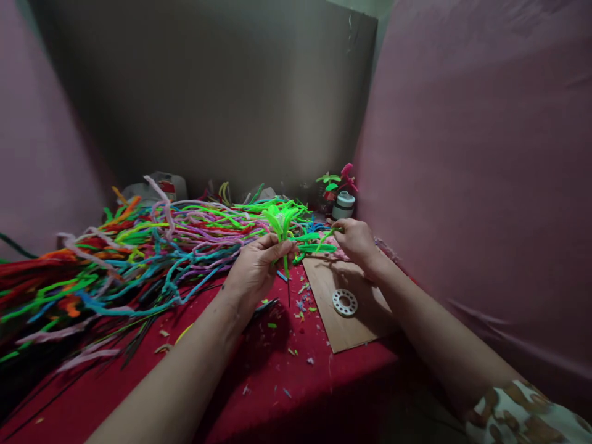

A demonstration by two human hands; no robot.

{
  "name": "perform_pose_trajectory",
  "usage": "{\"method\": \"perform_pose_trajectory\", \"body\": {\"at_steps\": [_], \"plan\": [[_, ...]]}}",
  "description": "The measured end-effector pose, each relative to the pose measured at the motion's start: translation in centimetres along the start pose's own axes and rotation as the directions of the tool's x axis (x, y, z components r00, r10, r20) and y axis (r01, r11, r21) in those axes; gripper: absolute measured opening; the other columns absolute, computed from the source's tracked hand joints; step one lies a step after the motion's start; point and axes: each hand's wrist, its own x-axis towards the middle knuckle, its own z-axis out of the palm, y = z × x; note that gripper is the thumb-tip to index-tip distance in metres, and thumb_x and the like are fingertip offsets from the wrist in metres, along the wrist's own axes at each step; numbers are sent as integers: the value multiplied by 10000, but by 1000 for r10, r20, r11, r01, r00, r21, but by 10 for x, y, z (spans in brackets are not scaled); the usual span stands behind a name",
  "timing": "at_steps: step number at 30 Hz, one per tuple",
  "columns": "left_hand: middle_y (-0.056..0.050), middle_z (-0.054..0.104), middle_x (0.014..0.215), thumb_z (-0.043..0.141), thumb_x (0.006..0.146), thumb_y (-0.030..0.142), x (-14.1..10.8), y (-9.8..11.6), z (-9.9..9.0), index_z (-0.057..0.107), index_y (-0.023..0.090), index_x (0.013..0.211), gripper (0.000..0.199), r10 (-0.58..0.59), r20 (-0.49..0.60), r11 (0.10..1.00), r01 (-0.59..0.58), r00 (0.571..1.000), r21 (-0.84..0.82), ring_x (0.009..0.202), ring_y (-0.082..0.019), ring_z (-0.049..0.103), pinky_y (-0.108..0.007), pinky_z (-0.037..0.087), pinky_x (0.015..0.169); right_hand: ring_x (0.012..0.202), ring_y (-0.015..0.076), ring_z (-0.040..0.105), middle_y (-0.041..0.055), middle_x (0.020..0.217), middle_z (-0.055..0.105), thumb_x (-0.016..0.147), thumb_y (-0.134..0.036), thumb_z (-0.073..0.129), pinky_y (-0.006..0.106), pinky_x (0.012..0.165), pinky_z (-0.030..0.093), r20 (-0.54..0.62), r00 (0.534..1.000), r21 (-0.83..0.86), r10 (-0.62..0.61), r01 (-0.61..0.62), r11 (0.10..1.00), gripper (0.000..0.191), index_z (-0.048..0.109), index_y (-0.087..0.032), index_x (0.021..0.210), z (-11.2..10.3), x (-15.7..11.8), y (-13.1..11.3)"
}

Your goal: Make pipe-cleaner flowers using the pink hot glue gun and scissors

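Observation:
My left hand, closed, grips the stem of a bright green pipe-cleaner flower held upright over the red cloth. A thin dark wire hangs down below the fingers. Darker green leaf loops stick out to the right of the flower, between my hands. My right hand is pinched on the end of a thin green pipe cleaner, above the far edge of a wooden board. Where that strip meets the flower is too small to tell.
Many coloured pipe cleaners are heaped at the left and back. A white ring with holes lies on the board. Behind my right hand are a white jar and a pink flower. Clippings dot the red cloth.

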Motion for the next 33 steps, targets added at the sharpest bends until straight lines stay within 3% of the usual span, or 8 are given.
{"method": "perform_pose_trajectory", "body": {"at_steps": [4, 6, 10, 12, 17, 25, 28, 33], "plan": [[-11, 680, 647, 835, 518, 207, 2, -1, -2, 568, 130, 670, 317, -6, 11, 1000, 6, 1000, 1, 560, -88, 603, -185, 459, 551, 677, 165, 618, 78, 807, 713, 776, -175, 483, 270, 629, 463, -42, 999, 226, 31, -20, 974, 296, 707, -134, 966, -1, -3, 7], [-10, 679, 650, 833, 523, 201, 3, -2, -3, 582, 128, 664, 296, -12, 6, 1000, 12, 1000, -10, 575, -92, 606, -191, 462, 564, 556, 134, 571, 40, 677, 679, 758, -211, 522, 251, 530, 454, 27, 998, 484, 51, -58, 873, 290, 703, -132, 971, -1, -7, 8], [-25, 700, 739, 807, 569, 165, 6, -6, -4, 625, 128, 724, 242, -21, -2, 1000, 21, 1000, -19, 714, -135, 645, -228, 489, 650, 509, 105, 544, -3, 598, 633, 619, -206, 687, 227, 466, 438, 317, 948, 912, -7, -303, 275, 276, 712, -163, 890, -3, -13, 4], [-52, 712, 813, 782, 615, 156, 5, -10, -3, 625, 129, 747, 207, -53, 20, 999, 53, 998, 1, 783, -165, 658, -257, 500, 687, 534, 107, 569, -1, 599, 643, 586, -180, 712, 225, 482, 443, 393, 917, 915, -62, -383, 130, 267, 716, -165, 853, -3, -14, -3], [-59, 704, 760, 774, 634, 165, 1, -20, -2, 647, 131, 815, 223, -179, 106, 984, 179, 978, 10, 701, -174, 665, -278, 519, 639, 526, 87, 571, -6, 603, 659, 572, -123, 700, 240, 565, 457, 356, 919, 932, -168, -363, -12, 223, 724, -145, 792, 5, -21, -23], [-21, 660, 634, 819, 554, 177, 2, -15, 3, 692, 96, 725, 228, -55, 94, 994, 46, 994, 98, 530, -94, 580, -190, 460, 530, 637, 119, 599, 18, 702, 674, 646, -142, 659, 272, 676, 479, 466, 854, 781, -231, -520, -347, 269, 674, -135, 915, 17, -38, -34], [-16, 652, 612, 824, 544, 197, 2, -14, 4, 705, 101, 715, 230, -62, 126, 988, 43, 990, 147, 523, -91, 558, -187, 448, 516, 581, 111, 568, 10, 631, 638, 678, -131, 656, 279, 654, 483, 551, 815, 728, -180, -575, -374, 55, 633, -129, 729, 24, -43, -39], [-29, 682, 692, 821, 554, 189, 1, -17, 3, 727, 128, 755, 230, -133, 117, 977, 110, 984, 182, 589, -99, 573, -202, 479, 595, 526, 116, 535, -1, 550, 608, 637, -71, 596, 257, 554, 458, 574, 795, 681, -195, -596, -425, 77, 601, -148, 637, 27, -50, -44]]}}
